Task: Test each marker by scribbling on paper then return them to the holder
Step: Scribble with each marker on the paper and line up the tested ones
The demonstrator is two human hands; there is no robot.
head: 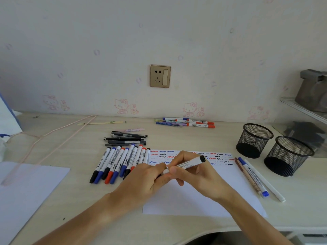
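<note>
A white marker with a black end [190, 162] is held over the scribble paper [194, 197], both hands on it. My right hand [192, 172] grips its barrel; my left hand [150, 175] grips the lower end, which my fingers hide. The paper's top carries rows of red, blue and black squiggles [219, 157]. A row of several red, blue and black markers [120, 161] lies left of the paper. Two black mesh holders [254, 140] [287, 155] stand at the right, with nothing seen inside.
Several black pens [126, 138] lie behind the marker row, and more markers and pens [187, 122] near the wall. A blue marker, pencils and a white pen [256, 177] lie along the paper's right edge. Another white sheet [26, 191] sits at the left. A pink cord [53, 133] crosses the desk.
</note>
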